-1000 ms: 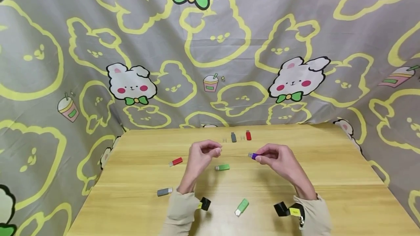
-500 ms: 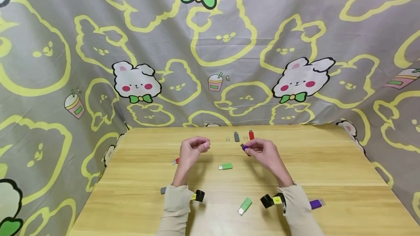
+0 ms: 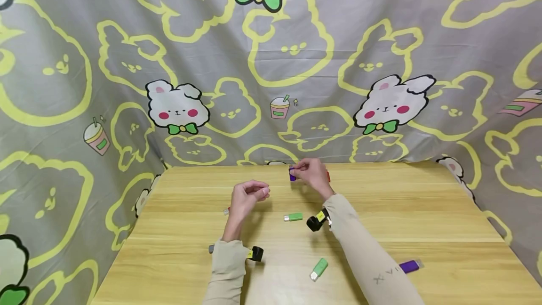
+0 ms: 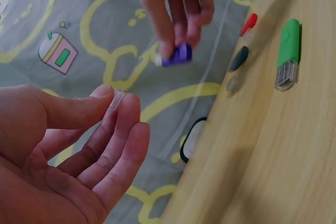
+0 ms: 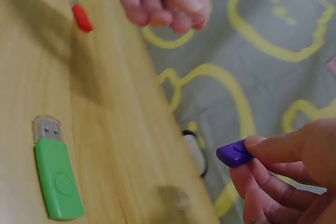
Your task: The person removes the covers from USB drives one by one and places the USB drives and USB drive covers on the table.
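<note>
My left hand (image 3: 247, 199) pinches a small clear cap (image 4: 116, 100) between thumb and forefinger, above the middle-left of the table. Near the table's back edge, my right hand (image 3: 314, 174) holds a purple USB stick (image 3: 292, 174) by thumb and fingers, with its plug end pointing away. In the left wrist view a red USB stick (image 4: 249, 23) and a dark grey USB stick (image 4: 239, 59) lie along the back edge with a loose clear cap (image 4: 233, 83) close by. From the head, the right hand hides the grey one and most of the red one.
Two capped green USB sticks lie on the wooden table, one mid-table (image 3: 293, 217) and one nearer the front (image 3: 319, 269). Another purple stick (image 3: 410, 266) is beside the right sleeve. A red stick (image 3: 226, 211) and a grey stick (image 3: 211, 249) are partly behind the left arm. A patterned curtain (image 3: 228, 107) borders the table.
My right hand has carried the purple USB stick leftward and away to the back edge, turning its plug end forward. The left hand moved slightly left, then stayed nearly still with the clear cap.
</note>
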Available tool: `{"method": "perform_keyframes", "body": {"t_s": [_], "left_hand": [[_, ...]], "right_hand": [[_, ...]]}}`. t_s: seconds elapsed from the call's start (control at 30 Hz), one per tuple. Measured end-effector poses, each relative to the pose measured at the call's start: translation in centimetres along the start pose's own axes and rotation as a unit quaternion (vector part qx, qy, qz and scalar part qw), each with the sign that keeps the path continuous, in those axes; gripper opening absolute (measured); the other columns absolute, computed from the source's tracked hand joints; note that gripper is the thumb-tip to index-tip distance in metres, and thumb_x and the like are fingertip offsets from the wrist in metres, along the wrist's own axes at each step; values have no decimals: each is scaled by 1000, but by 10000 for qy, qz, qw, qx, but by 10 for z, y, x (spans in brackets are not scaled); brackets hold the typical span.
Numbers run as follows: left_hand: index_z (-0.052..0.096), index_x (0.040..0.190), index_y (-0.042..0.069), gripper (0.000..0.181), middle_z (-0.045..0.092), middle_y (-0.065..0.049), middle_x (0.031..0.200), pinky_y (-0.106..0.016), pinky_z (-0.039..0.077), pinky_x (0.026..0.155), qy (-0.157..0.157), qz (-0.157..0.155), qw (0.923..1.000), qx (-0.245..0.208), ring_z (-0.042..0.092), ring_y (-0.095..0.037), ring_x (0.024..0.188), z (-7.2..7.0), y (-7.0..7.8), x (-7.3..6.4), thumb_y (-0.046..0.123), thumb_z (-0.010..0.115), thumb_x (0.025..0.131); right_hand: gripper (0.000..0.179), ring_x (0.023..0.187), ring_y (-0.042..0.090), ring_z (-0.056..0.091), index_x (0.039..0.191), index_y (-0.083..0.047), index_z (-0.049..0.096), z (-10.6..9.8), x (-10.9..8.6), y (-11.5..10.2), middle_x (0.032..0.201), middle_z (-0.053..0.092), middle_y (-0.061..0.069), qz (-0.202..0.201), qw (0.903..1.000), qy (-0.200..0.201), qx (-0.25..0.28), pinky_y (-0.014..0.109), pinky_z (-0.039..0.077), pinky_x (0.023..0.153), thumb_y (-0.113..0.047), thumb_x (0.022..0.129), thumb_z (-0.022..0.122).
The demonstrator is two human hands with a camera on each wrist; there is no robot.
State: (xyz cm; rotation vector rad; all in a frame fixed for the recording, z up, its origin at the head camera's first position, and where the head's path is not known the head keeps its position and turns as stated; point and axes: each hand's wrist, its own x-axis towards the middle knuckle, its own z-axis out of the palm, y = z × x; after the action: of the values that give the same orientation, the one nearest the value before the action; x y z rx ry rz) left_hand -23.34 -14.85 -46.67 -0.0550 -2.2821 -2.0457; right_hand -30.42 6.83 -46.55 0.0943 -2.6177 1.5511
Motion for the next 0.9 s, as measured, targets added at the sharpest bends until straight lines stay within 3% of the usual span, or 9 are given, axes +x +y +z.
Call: {"method": "perform_keyframes", "body": {"t_s": [0.17, 0.4, 0.63, 0.9], "left_hand": [[72, 100, -14, 12, 74, -25, 91, -31, 63, 71, 33, 29, 10000, -19, 73, -19, 73, -3, -2, 1, -9, 73, 90], [72, 100, -14, 12, 73, -25, 90, -31, 63, 72, -22, -90, 10000, -4, 73, -21, 74, -2, -6, 1, -9, 73, 89], [72, 101, -14, 13, 73, -27, 92, -36, 63, 75, -34, -107, 9999, 56, 74, -29, 78, -5, -5, 1, -8, 74, 89], [72, 99, -13, 11, 75, -17, 86, -29, 62, 70, -50, 74, 9999, -45, 72, -16, 72, -12, -9, 1, -10, 72, 89]], "right_hand": [[16, 77, 25, 72, 89, 0, 77, 21, 20, 0, 86, 76, 13, 295, 9983, -104, -490, 36, 58, 72, -10, 81, 87], [16, 88, 34, 68, 82, -2, 74, 37, 31, 1, 91, 75, 12, 597, 9916, -188, -1129, 47, 55, 86, -8, 78, 88], [16, 85, 32, 68, 80, -3, 72, 45, 34, -5, 83, 73, 10, 313, 9851, -333, -1659, 45, 57, 80, -6, 79, 87], [36, 67, 23, 59, 59, -9, 57, 50, 36, -5, 62, 57, 2, 178, 9779, -637, -1982, 38, 55, 74, -1, 82, 83]]}}
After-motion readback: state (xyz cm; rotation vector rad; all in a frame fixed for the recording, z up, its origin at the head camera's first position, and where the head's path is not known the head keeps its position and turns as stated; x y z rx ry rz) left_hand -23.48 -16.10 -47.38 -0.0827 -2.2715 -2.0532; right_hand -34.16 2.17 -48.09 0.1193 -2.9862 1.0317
